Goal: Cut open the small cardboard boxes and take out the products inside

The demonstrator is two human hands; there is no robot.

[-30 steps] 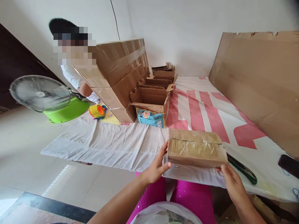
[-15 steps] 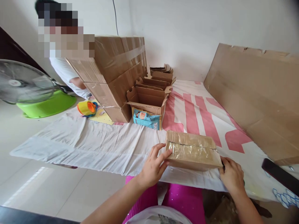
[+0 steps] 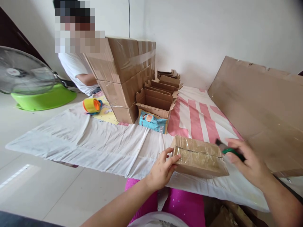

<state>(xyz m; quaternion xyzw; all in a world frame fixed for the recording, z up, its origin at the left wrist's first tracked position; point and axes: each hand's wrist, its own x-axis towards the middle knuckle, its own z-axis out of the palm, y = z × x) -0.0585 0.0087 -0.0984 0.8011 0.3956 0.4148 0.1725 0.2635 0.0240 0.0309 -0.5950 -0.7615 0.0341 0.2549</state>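
A small cardboard box [image 3: 199,156], its top covered in shiny clear tape with a slit along it, sits at the near edge of the cloth-covered table. My left hand [image 3: 163,168] grips its left end, fingers on the top and side. Off the right end, my right hand [image 3: 247,162] is closed around a green-handled cutter [image 3: 233,152]. The cutter's dark front end points toward the box's far right corner, and motion blurs its details. Beyond the box stands a blue snack pouch [image 3: 152,122], leaning against an open carton [image 3: 155,101].
Several open cartons line up behind that one, beside a tall stack of taped boxes [image 3: 126,63]. A large cardboard sheet [image 3: 258,110] leans at right. Left are a yellow-orange toy [image 3: 92,106] and a fan [image 3: 30,72]. Another person [image 3: 75,69] sits behind the stack.
My right hand has lifted from the box's right end and moved up and right, bringing the cutter into plain sight. My left hand stays on the box. The camera view has shifted slightly.
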